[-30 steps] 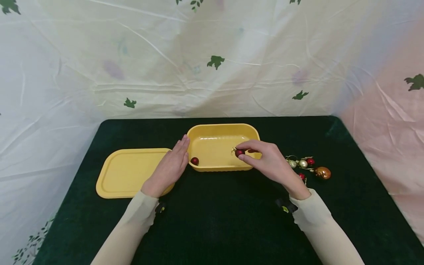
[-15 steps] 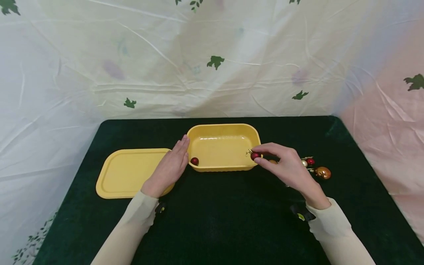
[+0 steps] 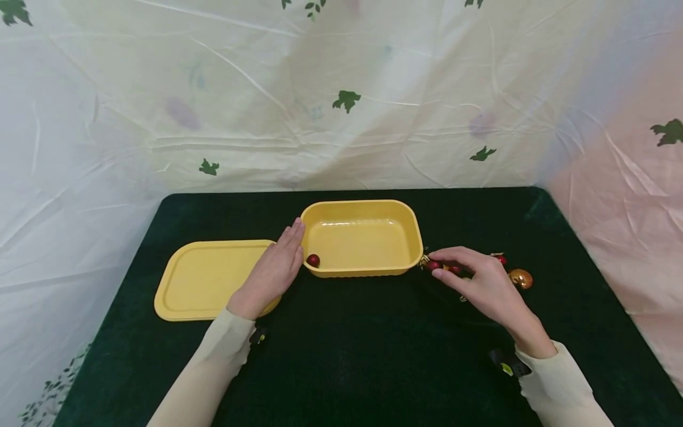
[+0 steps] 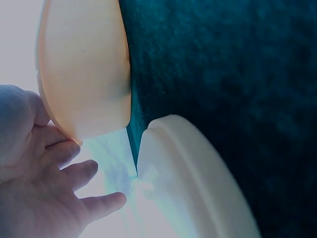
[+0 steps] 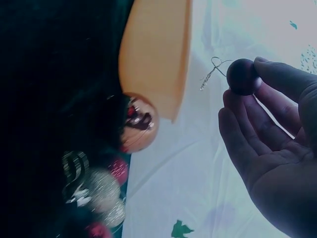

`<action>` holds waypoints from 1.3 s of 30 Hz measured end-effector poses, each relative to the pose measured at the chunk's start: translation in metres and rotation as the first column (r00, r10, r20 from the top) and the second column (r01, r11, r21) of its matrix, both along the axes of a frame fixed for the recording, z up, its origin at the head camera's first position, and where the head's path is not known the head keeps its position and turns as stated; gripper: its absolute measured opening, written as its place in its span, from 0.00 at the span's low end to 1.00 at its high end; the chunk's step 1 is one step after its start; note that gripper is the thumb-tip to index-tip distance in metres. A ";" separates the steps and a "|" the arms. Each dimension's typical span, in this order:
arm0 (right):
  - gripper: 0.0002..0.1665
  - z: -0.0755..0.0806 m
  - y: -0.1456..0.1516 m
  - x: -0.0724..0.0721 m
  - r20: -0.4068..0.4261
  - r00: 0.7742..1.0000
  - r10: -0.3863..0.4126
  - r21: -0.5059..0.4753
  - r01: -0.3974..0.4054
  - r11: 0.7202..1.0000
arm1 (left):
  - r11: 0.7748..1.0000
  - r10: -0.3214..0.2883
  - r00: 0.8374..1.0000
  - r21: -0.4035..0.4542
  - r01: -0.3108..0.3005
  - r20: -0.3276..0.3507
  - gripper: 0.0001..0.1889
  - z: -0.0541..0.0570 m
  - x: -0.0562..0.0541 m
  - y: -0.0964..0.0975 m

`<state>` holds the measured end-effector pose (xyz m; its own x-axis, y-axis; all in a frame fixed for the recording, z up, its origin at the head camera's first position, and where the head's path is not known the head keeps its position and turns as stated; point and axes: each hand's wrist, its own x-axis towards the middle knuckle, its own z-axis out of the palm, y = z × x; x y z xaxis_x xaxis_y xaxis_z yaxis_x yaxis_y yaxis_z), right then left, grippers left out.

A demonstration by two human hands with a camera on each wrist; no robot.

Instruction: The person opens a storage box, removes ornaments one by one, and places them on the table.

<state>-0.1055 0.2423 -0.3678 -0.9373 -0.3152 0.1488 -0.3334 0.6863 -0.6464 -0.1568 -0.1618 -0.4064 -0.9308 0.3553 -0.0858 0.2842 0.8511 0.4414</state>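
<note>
My left hand (image 3: 269, 270) lies with extended fingers against the left wall of a yellow plastic container (image 3: 368, 272); in the left wrist view its fingers (image 4: 64, 151) are at the container's rim. Between thumb and fingers, my right hand (image 3: 485, 287) pinches a dark red Christmas bauble (image 5: 242, 77) with a gold hanging string, just outside the container's right end. Another dark red bauble (image 3: 313, 260) rests inside at the front left corner. Close to the right hand are several more baubles, among them a shiny orange-gold one (image 5: 141, 124) and a silver glitter one (image 5: 103, 190), partly covered by the hand in the head view.
A yellow lid (image 3: 205, 281) lies flat left of the container, its right edge under the left forearm and hand in view. Another orange-gold bauble (image 3: 520, 279) sits farther right. Dark green cloth (image 3: 341, 356) covers the table, and a white leaf-patterned curtain (image 3: 256, 118) hangs behind.
Holding the dark red bauble, my right hand has moved right and slightly nearer, from over the container to beyond its right end. My left hand stays in place.
</note>
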 end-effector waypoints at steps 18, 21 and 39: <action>0.16 -0.026 0.027 0.019 -0.024 1.000 -0.020 0.089 0.022 0.996 | 1.000 -0.002 1.000 0.012 0.002 -0.015 0.32 -0.002 0.000 -0.001; 0.16 -0.031 0.029 0.021 -0.012 1.000 -0.028 0.099 0.029 0.995 | 1.000 0.001 1.000 0.009 0.000 -0.009 0.32 -0.002 0.000 0.000; 0.18 -0.046 0.031 0.023 0.050 0.999 0.007 0.137 -0.014 0.990 | 1.000 -0.001 1.000 0.010 0.001 -0.002 0.32 0.000 0.001 0.000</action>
